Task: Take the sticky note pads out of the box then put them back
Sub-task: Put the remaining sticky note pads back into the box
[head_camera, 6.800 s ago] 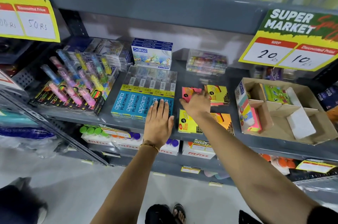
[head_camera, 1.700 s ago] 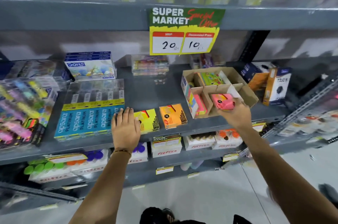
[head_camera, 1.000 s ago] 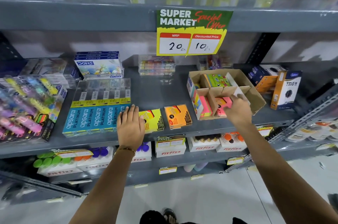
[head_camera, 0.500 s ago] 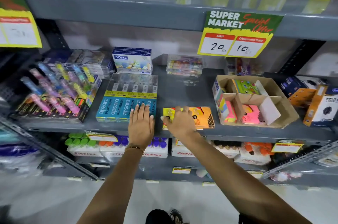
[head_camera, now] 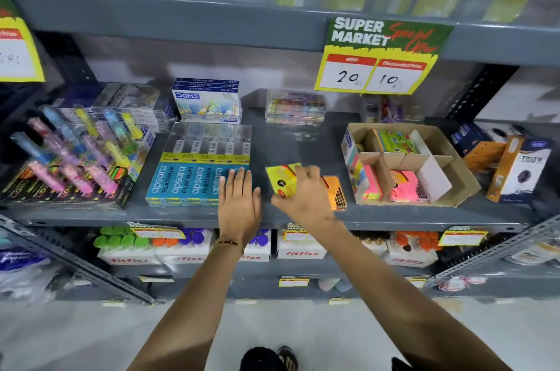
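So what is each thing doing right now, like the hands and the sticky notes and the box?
Right hand: gripping the yellow pad, lifting it off the shelf.
Yellow pad: held, tilted.
Orange pad: lying flat on the shelf, partly hidden by the right hand.
Left hand: open, flat, fingertips on the blue pencil boxes.
Cardboard box: open; pink pads inside, right compartments look empty.
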The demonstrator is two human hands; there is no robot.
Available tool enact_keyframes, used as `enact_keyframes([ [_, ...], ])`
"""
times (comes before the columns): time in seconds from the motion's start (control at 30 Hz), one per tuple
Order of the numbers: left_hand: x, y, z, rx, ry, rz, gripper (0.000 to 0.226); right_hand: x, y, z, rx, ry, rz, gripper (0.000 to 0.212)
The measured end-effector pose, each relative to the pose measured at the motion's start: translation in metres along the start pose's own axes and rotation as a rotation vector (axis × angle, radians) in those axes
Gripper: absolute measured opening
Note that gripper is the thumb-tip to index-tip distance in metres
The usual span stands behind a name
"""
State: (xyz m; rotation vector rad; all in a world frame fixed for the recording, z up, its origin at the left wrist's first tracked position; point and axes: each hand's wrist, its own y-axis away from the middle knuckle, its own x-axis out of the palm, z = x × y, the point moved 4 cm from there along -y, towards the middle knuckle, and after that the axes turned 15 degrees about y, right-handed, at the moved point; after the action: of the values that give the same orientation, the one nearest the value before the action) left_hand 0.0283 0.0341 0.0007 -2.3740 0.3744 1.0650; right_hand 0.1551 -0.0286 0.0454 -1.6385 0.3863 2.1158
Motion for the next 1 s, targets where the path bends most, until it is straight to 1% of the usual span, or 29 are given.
enact_keyframes([
  [0.07, 0.009, -0.006, -0.018, 0.039, 0.055, 0.008, 0.052, -0.028, 0.002, -0.027, 0.038, -0.088, -0.100, 0.073],
  [0.13, 0.021, -0.011, -0.034, 0.069, 0.099, 0.028, 0.050, -0.055, 0.005, -0.065, 0.099, -0.098, -0.202, 0.070],
  [0.23, 0.041, -0.012, -0.046, 0.083, 0.095, 0.096, 0.043, -0.086, 0.011, -0.134, 0.250, -0.108, -0.289, 0.062],
  [0.3, 0.051, -0.009, -0.043, 0.081, 0.051, 0.140, 0.044, -0.095, 0.014, -0.177, 0.366, -0.113, -0.289, 0.061],
  [0.4, 0.059, -0.007, -0.037, 0.046, 0.015, 0.186, 0.042, -0.088, 0.011, -0.215, 0.423, -0.063, -0.184, 0.062],
  [0.47, 0.062, -0.007, -0.038, 0.043, -0.001, 0.193, 0.042, -0.075, 0.004, -0.226, 0.422, -0.023, -0.101, 0.060],
  [0.53, 0.062, -0.008, -0.039, 0.046, -0.015, 0.195, 0.045, -0.064, -0.004, -0.230, 0.409, 0.009, -0.066, 0.061],
  [0.77, 0.062, -0.008, -0.039, 0.072, -0.040, 0.196, 0.053, -0.043, -0.017, -0.233, 0.387, 0.041, -0.052, 0.056],
  [0.9, 0.064, -0.007, -0.037, 0.066, -0.038, 0.193, 0.046, -0.043, -0.017, -0.235, 0.329, 0.048, 0.005, 0.048],
  [1.0, 0.064, -0.007, -0.037, 0.068, -0.036, 0.197, 0.045, -0.055, -0.013, -0.234, 0.273, 0.098, -0.008, 0.039],
])
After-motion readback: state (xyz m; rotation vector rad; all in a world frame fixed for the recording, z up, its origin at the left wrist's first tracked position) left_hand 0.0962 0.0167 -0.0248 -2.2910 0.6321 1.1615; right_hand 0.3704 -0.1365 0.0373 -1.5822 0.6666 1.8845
